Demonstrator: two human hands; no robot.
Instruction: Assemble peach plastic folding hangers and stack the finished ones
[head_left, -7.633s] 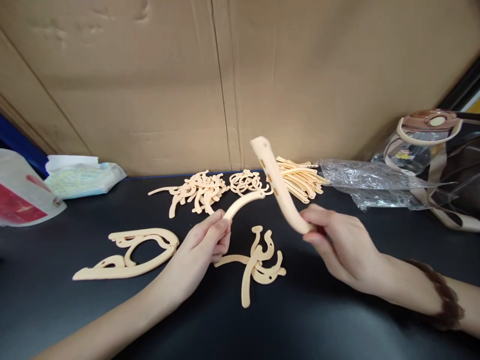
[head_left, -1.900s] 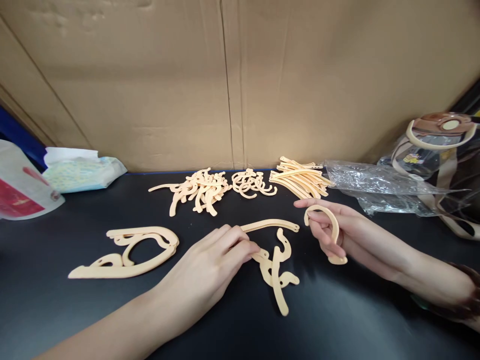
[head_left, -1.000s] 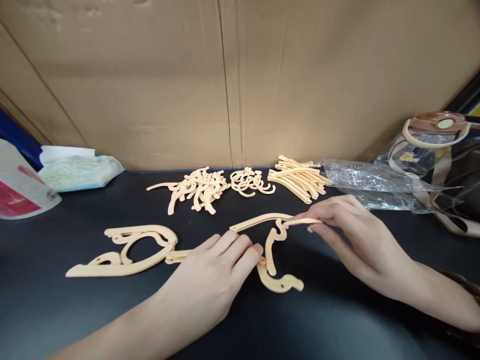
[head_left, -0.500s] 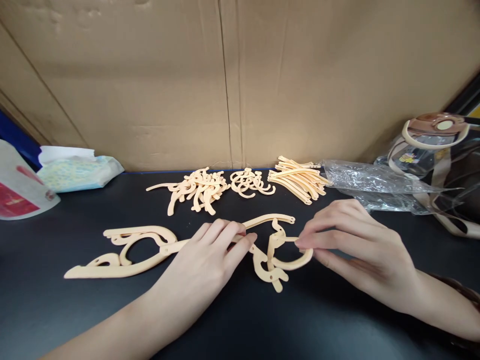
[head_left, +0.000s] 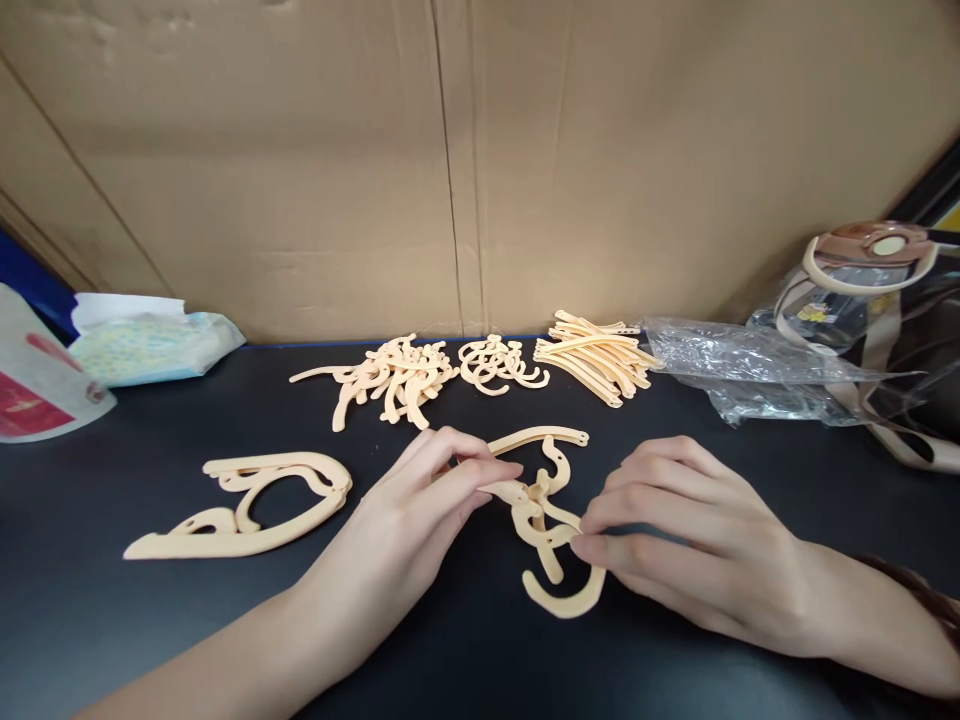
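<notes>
My left hand (head_left: 424,505) pinches a cream plastic hanger arm (head_left: 511,492), most of which is hidden behind the fingers. In my right hand (head_left: 690,545), the thumb and fingertips grip a curved hanger hook (head_left: 571,606), its open end turned towards me and to the left. The hook meets the held arm at their crossing; whether they are joined I cannot tell. Just behind, a short curved piece (head_left: 556,465) and a long bar (head_left: 540,435) lie on the table. A folded hanger (head_left: 217,546) rests left of my left hand.
Along the back are piles of curved arm pieces (head_left: 397,380), hooks (head_left: 501,366) and long bars (head_left: 596,355). Clear plastic bags (head_left: 750,360) and a bottle (head_left: 862,270) stand right. A tissue pack (head_left: 165,345) and a paper cup (head_left: 45,370) are left, before a cardboard wall (head_left: 337,180).
My right hand has moved slightly down and left, turning the hook so its curve points towards me. My left hand has lifted the arm away from the folded hanger.
</notes>
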